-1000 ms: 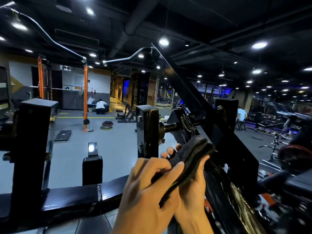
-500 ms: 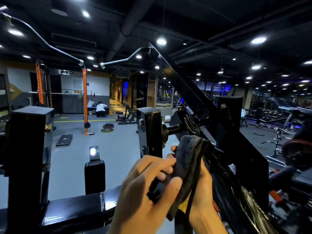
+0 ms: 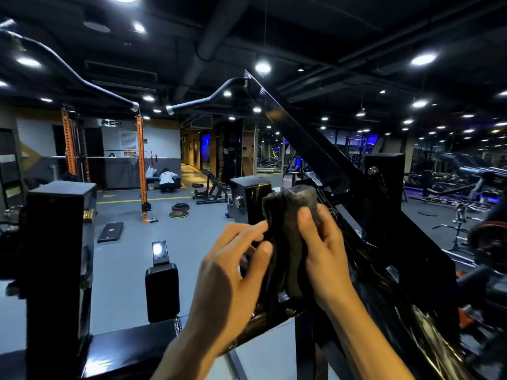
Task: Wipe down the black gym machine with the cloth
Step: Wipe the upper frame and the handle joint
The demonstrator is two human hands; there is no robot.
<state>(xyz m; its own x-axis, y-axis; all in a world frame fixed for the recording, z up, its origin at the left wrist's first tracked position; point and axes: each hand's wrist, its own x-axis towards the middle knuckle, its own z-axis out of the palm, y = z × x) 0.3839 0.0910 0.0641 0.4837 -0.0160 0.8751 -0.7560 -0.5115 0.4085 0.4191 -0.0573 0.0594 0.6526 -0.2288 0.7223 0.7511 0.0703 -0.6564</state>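
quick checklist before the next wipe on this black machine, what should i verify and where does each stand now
1. Cloth in hand: ok. The right hand grips the dark cloth, thumb over its front.
2. Cloth folded into a pad: not ok. It is bunched, and the left hand pinches its edge with the fingers.
3. Cloth on the machine: cannot tell. It is held up in front of the slanted black beam; contact is hidden.
4. Next surface within sight: ok. The black post stands right behind the cloth.
5. Clean side of the cloth facing out: cannot tell.
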